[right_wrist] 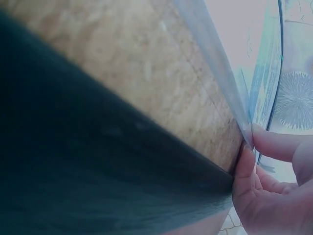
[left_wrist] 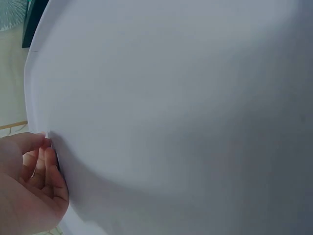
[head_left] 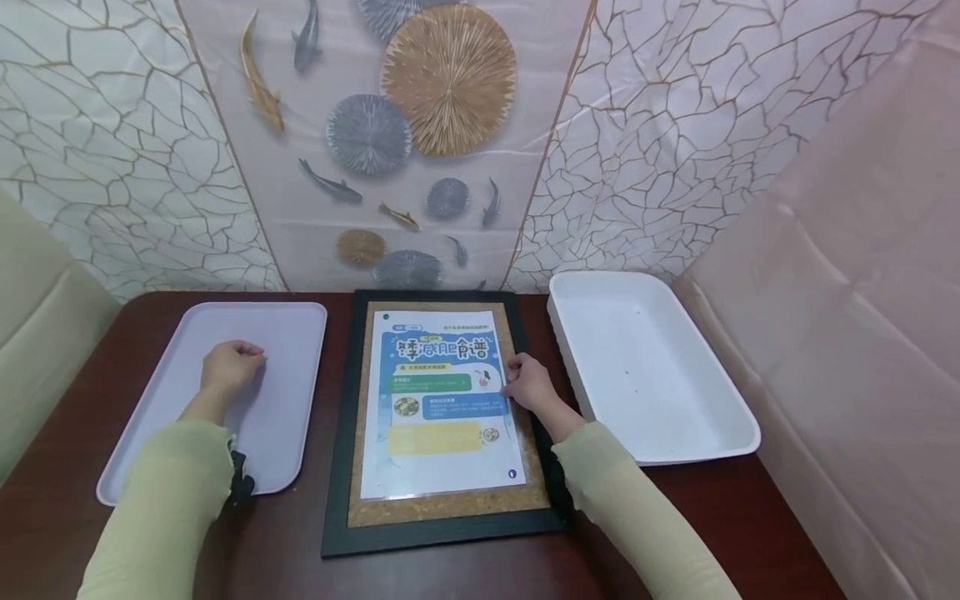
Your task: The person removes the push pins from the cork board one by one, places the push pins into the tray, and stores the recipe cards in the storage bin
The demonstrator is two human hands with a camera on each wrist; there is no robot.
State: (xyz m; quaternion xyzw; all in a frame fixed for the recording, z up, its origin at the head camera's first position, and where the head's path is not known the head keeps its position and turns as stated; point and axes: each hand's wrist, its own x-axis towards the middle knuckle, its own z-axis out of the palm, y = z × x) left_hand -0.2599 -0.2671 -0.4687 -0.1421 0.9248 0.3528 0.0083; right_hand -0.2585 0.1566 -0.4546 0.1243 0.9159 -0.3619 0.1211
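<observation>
Poster (head_left: 442,404) L of R grip (head_left: 532,385), R edge pinched.

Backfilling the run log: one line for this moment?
left hand: over lilac tray, grip contents unclear | right hand: pinches right edge of sheet | sheet: on board | white tray: right of board

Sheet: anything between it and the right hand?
Nothing visible. The right hand pinches the right edge of the sheet directly; the dark frame runs around the sheet, not between it and the fingers.
</observation>
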